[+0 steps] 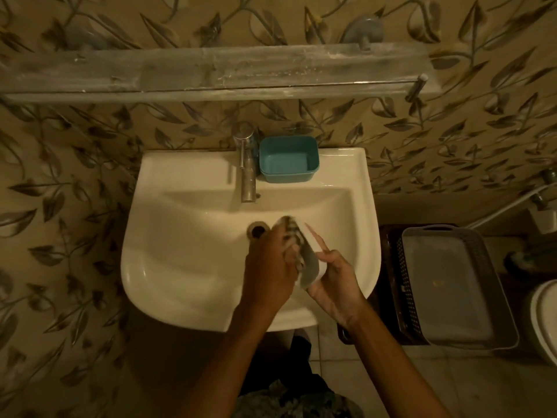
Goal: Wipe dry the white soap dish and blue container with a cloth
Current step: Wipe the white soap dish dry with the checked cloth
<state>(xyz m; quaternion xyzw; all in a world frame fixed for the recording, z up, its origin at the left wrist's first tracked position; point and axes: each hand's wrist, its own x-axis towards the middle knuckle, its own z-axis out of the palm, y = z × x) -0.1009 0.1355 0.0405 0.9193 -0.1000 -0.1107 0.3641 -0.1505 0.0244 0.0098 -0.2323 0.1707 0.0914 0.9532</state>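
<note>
My right hand (pixel 334 282) curls round the white soap dish (pixel 313 262); my left hand (pixel 268 267) clamps the cloth (pixel 291 232) against it, blue container (pixel 288 159) well beyond my fingertips.

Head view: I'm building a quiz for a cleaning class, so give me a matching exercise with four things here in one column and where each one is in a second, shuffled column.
Column one
1. white soap dish
2. blue container
3. cloth
4. grey basket

Column two
A. on the back ledge of the sink, just right of the tap
B. off the sink, to its right
C. held in the right hand above the sink
D. gripped in the left hand, against the dish

Pairs: 1-C, 2-A, 3-D, 4-B
</note>
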